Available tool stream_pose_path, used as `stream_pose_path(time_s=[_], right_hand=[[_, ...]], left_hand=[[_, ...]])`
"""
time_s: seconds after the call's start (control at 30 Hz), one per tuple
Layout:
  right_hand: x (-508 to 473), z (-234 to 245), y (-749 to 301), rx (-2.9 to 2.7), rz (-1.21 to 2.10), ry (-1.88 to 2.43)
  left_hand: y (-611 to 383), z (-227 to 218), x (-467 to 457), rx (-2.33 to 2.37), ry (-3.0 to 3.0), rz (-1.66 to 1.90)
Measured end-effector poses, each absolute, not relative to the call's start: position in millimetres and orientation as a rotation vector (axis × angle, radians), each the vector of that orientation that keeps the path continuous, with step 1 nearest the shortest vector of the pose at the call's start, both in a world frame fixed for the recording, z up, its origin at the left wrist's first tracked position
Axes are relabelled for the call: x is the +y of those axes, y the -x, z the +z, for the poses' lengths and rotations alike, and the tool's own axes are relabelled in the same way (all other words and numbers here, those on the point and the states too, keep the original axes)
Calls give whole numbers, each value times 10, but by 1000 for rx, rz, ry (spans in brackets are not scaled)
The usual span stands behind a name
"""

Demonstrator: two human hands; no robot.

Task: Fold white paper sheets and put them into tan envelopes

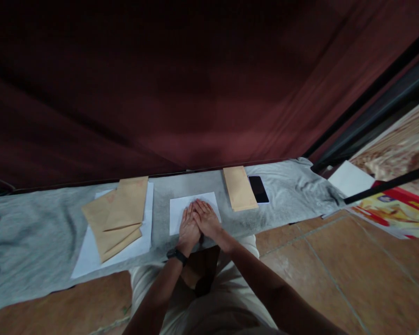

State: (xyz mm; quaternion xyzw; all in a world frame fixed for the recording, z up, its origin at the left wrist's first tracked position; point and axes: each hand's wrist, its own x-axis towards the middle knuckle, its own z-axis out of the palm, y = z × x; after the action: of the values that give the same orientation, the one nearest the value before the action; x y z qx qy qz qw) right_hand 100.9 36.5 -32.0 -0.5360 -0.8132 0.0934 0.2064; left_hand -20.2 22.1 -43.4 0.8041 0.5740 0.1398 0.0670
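Note:
A white sheet of paper (177, 210), which looks folded to a small rectangle, lies on the grey cloth in front of me. My left hand (189, 225) rests flat on it with the fingers stretched out. My right hand (206, 217) is also laid flat on the paper, its fingers pointing forward and touching the left hand. Part of the paper is hidden under both hands. Right of the hands lie brown envelopes (240, 188), stacked. To the left, several more brown envelopes (127, 204) overlap on white paper sheets (147, 232).
A phone (259, 189) lies beside the right envelopes. The grey cloth (289, 200) covers the narrow surface, with a dark red curtain (202, 144) behind it. At the right stand dark metal bars (370, 100), a white card (351, 179) and a red-yellow package (398, 209).

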Motion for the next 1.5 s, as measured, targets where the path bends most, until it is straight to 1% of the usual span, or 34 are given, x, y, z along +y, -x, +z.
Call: stream_pose_path(time_s=[0.13, 0.37, 0.67, 0.97, 1.3, 1.4, 1.5], right_hand=[[405, -339, -997, -2296, 251, 1485], [375, -396, -1171, -2307, 195, 1509], [329, -434, -1397, -2285, 121, 1585], [236, -474, -1574, -2237, 66, 1651], [31, -584, -1714, -2162, -32, 1677], [-11, -557, -1695, -2117, -30, 1687], [-35, -489, -1587, -2145, 31, 1628]], left_hand=[[205, -480, 230, 1707, -2460, 358], [307, -413, 191, 1744, -2458, 463], [549, -380, 120, 1893, -2379, 474], [683, -342, -38, 2108, -2152, 625], [820, -410, -221, 2354, -1999, 795], [765, -369, -221, 2302, -2067, 842], [602, -325, -227, 2088, -2248, 797]])
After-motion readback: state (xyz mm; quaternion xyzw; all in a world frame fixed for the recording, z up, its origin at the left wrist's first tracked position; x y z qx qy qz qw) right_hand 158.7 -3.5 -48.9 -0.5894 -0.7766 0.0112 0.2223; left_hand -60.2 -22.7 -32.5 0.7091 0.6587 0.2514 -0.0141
